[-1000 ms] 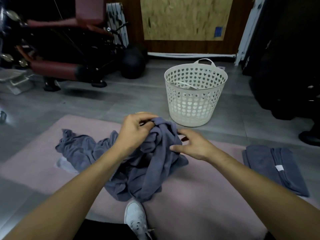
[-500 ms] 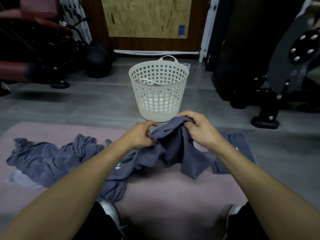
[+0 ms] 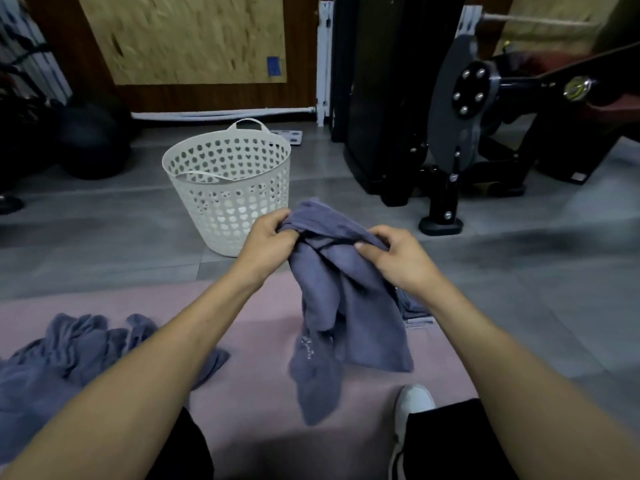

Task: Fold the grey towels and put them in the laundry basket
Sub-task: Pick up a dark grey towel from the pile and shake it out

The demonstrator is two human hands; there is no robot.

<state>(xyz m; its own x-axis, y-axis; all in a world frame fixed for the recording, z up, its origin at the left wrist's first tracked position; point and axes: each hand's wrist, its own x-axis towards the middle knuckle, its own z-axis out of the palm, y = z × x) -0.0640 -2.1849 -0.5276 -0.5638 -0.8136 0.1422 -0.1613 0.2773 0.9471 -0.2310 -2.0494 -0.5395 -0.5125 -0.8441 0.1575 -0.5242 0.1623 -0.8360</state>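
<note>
Grey cloth hangs in the middle: a grey towel (image 3: 341, 299) held up over the pink mat (image 3: 256, 327). The left hand (image 3: 268, 239) grips its top bunch, and the right hand (image 3: 393, 256) pinches the top too. The white laundry basket (image 3: 227, 188) stands at 11 o'clock from the hands. More grey towels (image 3: 69, 355) lie crumpled at 8 o'clock.

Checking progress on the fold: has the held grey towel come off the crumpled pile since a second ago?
Yes. The held towel now hangs clear of the pile, rightward over the pink mat, gripped by both hands.
</note>
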